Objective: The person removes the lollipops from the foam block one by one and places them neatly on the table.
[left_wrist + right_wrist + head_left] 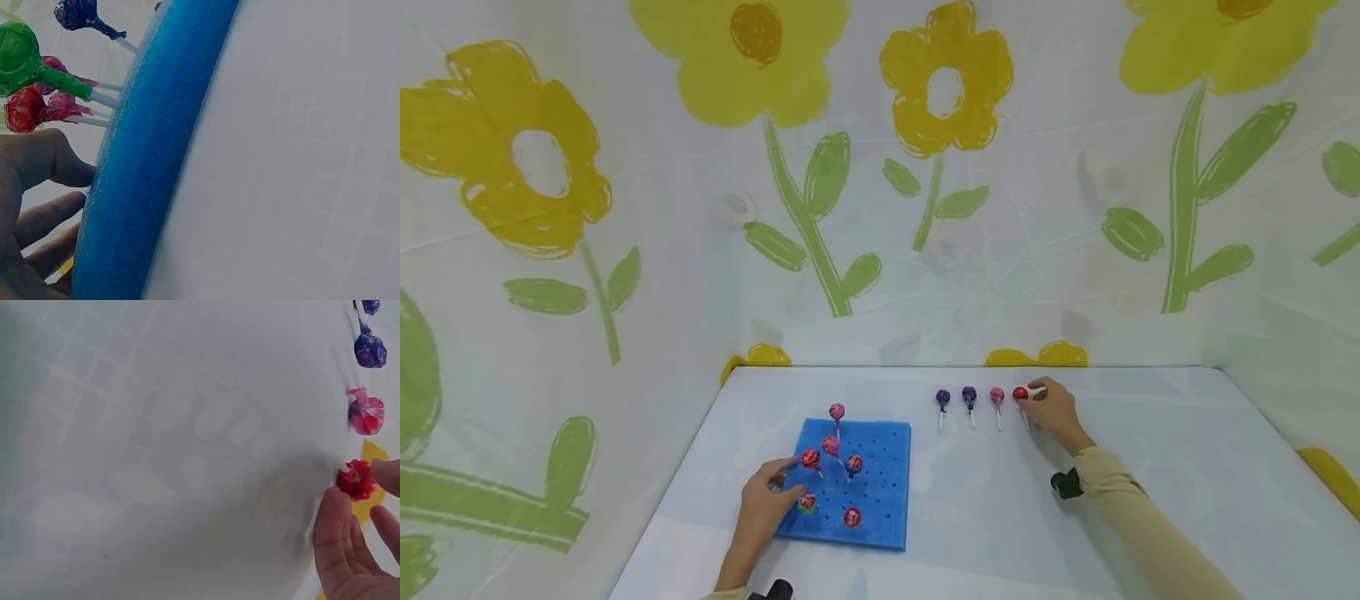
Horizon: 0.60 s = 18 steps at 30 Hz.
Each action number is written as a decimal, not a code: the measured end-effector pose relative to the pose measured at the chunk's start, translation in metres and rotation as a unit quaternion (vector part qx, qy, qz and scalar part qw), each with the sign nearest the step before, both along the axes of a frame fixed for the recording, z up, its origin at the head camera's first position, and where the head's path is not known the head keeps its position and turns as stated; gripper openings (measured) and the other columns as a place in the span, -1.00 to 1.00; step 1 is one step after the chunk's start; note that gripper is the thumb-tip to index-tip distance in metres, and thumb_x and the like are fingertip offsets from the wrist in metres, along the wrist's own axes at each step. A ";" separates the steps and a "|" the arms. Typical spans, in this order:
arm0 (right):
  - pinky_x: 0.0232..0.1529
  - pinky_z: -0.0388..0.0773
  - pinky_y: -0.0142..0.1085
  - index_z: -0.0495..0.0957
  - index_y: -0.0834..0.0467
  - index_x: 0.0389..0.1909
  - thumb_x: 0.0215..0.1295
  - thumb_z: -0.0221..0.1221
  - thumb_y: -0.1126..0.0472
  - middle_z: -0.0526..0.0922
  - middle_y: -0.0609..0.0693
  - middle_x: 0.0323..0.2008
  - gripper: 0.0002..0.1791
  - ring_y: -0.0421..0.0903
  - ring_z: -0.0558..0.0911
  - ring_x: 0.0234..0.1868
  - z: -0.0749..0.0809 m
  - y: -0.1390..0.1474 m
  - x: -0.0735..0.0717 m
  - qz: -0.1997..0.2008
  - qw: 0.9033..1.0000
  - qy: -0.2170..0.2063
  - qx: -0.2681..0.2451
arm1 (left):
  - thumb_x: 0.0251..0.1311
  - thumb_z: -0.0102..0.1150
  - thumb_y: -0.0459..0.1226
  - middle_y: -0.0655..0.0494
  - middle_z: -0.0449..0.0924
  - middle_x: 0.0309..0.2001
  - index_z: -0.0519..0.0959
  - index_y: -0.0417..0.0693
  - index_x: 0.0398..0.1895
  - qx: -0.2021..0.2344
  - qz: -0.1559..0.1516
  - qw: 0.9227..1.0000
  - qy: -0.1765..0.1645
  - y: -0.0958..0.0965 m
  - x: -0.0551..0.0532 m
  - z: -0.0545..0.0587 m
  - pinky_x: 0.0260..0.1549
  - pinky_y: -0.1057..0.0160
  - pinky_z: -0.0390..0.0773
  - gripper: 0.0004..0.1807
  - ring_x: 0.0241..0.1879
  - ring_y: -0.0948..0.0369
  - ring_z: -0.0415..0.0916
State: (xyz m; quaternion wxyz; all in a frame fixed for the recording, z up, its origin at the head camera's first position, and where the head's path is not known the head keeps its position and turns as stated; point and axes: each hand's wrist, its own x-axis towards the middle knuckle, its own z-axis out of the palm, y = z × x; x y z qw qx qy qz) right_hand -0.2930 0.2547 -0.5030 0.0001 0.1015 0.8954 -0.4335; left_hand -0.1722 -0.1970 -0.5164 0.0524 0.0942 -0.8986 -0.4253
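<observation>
At the right end of a row, my right hand (pixel 1054 412) pinches a red lollipop (pixel 1019 393) by its wrapped head between thumb and index finger. The right wrist view shows that red head (pixel 356 480) between the two fingertips. Beside it lie a pink lollipop (pixel 997 395) and two purple lollipops (pixel 969 393). My left hand (pixel 763 505) rests at the left edge of a blue foam board (pixel 887 467), thumb and fingers spread. Several lollipops stand in the board, among them a red one (pixel 810 460) and a green-wrapped one (pixel 19 59).
The white table (pixel 1000 533) extends in front of and right of the board. Rows of small holes mark the foam. Behind the table hangs a white sheet (pixel 1045 250) printed with yellow flowers. Dark straps with camera mounts (pixel 1066 483) sit at the wrists.
</observation>
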 end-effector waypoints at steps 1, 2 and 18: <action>-0.40 0.58 -0.29 0.34 0.34 0.08 0.25 0.18 0.20 0.45 0.30 -0.14 -0.54 0.06 0.49 -0.35 0.001 0.000 0.001 0.001 1.000 0.005 0.001 | 0.00 0.30 -0.34 -0.05 0.51 0.03 0.54 -0.12 0.12 0.000 -0.001 1.000 0.001 0.000 0.000 0.000 -0.16 0.08 0.47 -0.49 -0.07 0.06 0.39; -0.39 0.58 -0.27 0.34 0.35 0.08 0.25 0.18 0.20 0.45 0.31 -0.12 -0.54 0.07 0.50 -0.34 0.003 -0.001 0.002 0.004 1.000 0.009 0.000 | 0.00 0.30 -0.34 -0.05 0.51 0.03 0.54 -0.12 0.12 0.000 -0.002 1.000 0.001 0.000 0.000 0.000 -0.16 0.08 0.47 -0.49 -0.07 0.06 0.39; -0.40 0.58 -0.30 0.45 0.31 0.02 0.26 0.19 0.20 0.54 0.25 -0.12 -0.62 0.05 0.50 -0.28 0.044 -0.023 0.029 0.072 0.994 0.076 -0.005 | 0.03 0.27 -0.34 -0.11 0.48 0.11 0.53 -0.13 0.13 0.008 -0.010 1.000 0.006 0.000 0.002 0.001 -0.05 -0.06 0.46 -0.50 0.01 0.00 0.39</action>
